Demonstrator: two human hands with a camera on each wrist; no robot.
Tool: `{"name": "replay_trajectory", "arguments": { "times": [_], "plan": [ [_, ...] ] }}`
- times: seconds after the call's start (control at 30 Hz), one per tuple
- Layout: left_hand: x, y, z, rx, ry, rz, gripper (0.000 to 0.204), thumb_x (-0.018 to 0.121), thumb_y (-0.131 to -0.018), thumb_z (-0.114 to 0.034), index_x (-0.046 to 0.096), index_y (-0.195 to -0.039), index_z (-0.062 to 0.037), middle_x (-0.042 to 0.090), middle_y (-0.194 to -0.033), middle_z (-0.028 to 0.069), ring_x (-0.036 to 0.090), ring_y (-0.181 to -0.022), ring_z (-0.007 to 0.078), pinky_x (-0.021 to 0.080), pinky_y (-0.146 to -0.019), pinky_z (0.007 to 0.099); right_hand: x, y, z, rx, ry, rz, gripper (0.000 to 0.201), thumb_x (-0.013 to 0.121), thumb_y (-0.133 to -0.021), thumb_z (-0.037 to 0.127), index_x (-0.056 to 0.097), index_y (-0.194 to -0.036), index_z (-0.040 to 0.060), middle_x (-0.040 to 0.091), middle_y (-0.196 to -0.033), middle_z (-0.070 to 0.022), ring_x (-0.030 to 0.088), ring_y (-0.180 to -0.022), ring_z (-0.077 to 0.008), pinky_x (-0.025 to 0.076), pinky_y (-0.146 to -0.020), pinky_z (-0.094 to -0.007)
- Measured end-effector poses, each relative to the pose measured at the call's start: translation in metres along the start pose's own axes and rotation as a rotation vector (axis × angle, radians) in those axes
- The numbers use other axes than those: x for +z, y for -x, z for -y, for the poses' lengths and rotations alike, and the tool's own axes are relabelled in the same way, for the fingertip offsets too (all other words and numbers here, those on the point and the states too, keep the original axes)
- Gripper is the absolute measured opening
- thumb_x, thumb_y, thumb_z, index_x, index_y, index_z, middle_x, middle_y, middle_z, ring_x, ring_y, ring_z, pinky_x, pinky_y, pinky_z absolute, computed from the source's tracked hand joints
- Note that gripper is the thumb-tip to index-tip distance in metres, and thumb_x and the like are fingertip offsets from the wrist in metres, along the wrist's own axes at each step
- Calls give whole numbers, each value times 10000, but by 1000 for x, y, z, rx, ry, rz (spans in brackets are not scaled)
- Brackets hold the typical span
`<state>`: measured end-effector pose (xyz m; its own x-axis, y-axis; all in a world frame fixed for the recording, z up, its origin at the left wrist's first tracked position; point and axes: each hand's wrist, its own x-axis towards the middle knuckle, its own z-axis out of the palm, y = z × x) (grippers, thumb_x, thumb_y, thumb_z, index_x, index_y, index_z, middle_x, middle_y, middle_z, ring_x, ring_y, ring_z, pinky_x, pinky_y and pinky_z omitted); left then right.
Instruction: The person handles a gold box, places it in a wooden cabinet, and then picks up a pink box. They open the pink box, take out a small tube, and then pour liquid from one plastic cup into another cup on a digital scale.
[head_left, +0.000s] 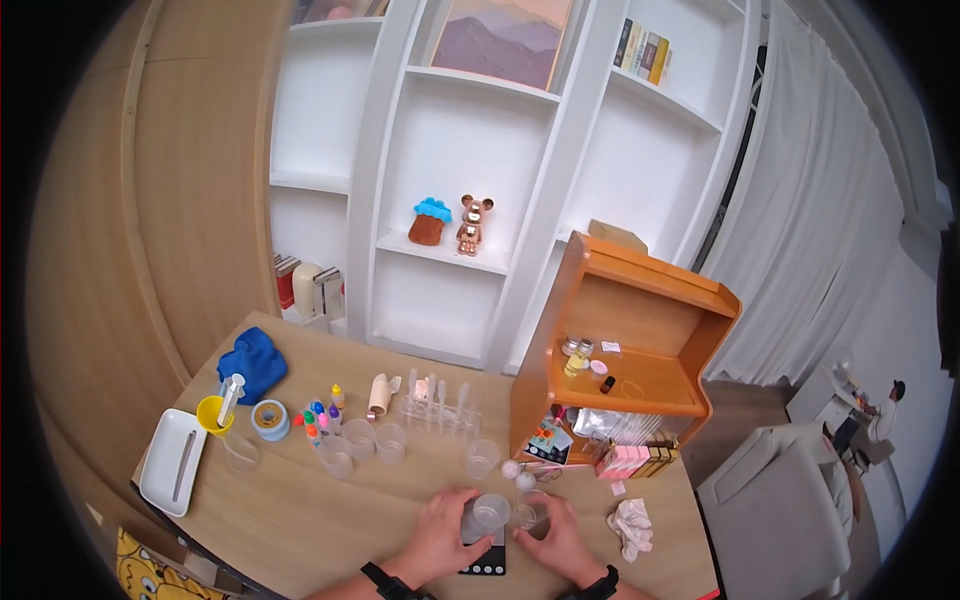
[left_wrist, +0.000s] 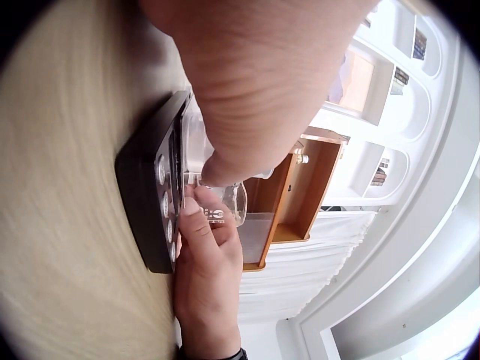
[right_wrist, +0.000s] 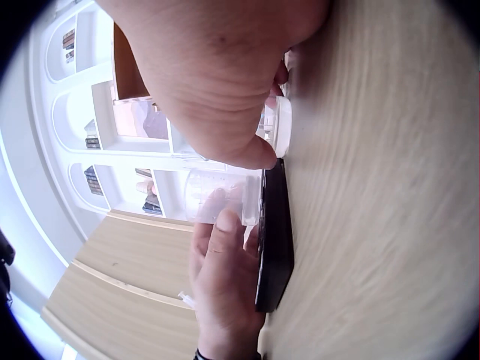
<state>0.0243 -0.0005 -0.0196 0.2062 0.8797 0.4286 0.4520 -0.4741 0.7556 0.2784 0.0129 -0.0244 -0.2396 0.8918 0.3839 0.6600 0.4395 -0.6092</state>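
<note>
A clear plastic cup (head_left: 490, 512) stands on a small black digital scale (head_left: 485, 562) with a row of round buttons along its front. My left hand (head_left: 443, 535) grips this cup from the left, thumb and fingers around its side. Just right of the scale, my right hand (head_left: 553, 540) holds a second clear cup (head_left: 530, 509), with its fingers curled round it. In the right wrist view, the left thumb lies along the first cup (right_wrist: 217, 191) near its base. Dark printing shows on the second cup's wall (left_wrist: 235, 202) in the left wrist view.
Several clear cups (head_left: 390, 442) and a tube rack (head_left: 442, 410) stand behind the hands. Colored dropper bottles (head_left: 322, 420), a tape roll (head_left: 270, 420) and a white tray (head_left: 172, 463) are left. A wooden shelf unit (head_left: 560, 350) and crumpled tissue (head_left: 631, 527) are right.
</note>
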Motion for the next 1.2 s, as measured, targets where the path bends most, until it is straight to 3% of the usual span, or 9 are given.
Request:
{"name": "replay_trajectory", "arguments": {
  "times": [0.5,0.9,1.03,1.1,1.2],
  "plan": [
    [-3,-1,-4,-10,-58,37,816,922,-812,-328,521,-1469,-56,599,-1420,207,551,-1340,419,417,-1149,513,5,4,-7,-16,-79,-75,630,907,-810,259,617,-1340,82,651,-1301,-204,590,-1259,-421,453,-1098,-523],
    [0,-5,2,67,-47,16,836,930,-785,-264,500,-1463,-33,596,-1400,209,536,-1326,428,418,-1138,525,0,0,4,-34,21,-39,685,881,-817,274,574,-1385,44,626,-1332,-215,557,-1305,-428,424,-1143,-536],
    [3,2,3,-16,4,26,848,934,-779,-223,493,-1476,-27,590,-1387,220,548,-1309,428,435,-1134,506,-4,5,10,7,-10,-34,706,883,-809,232,547,-1389,13,604,-1347,-236,550,-1301,-440,427,-1140,-536],
    [2,1,1,1,5,26,859,944,-789,-210,492,-1496,-25,577,-1418,195,547,-1339,388,432,-1161,477,-3,0,8,3,-23,-15,708,884,-804,216,541,-1386,6,598,-1350,-241,548,-1300,-443,429,-1135,-536],
    [0,-2,-1,-1,-1,43,848,931,-793,-216,488,-1494,-35,575,-1427,203,540,-1333,420,418,-1157,506,-4,1,8,-22,3,-3,694,888,-794,198,548,-1371,16,601,-1349,-231,550,-1297,-438,437,-1124,-535]
  ]
}}
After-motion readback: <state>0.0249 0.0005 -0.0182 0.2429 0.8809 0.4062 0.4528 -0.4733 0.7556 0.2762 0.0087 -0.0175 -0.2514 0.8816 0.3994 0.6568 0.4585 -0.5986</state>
